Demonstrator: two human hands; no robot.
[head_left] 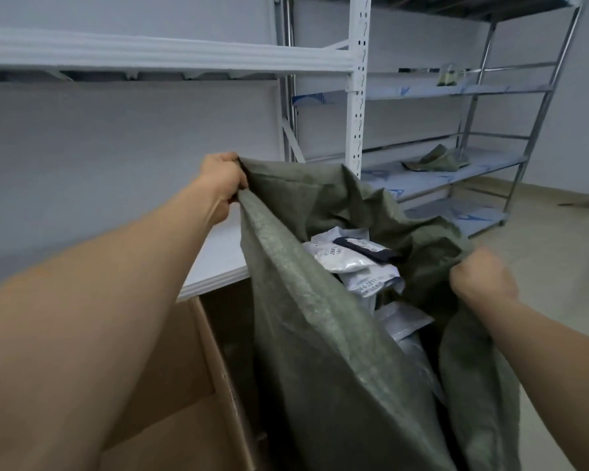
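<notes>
A large green woven sack point(320, 334) hangs open in front of me, its mouth spread between both hands. My left hand point(223, 183) grips the sack's rim at its upper left corner. My right hand point(483, 275), slightly blurred, grips the rim on the right side. Inside the sack lie several white plastic mail parcels point(351, 263), one with a dark strip across it. The lower part of the sack drops out of sight at the bottom edge.
An open cardboard box point(191, 385) stands at lower left beside the sack, under a white shelf board point(218, 263). A white steel rack post point(359, 79) rises behind. A metal shelving unit point(490, 90) at right carries a folded green sack point(437, 161). Bare floor lies at right.
</notes>
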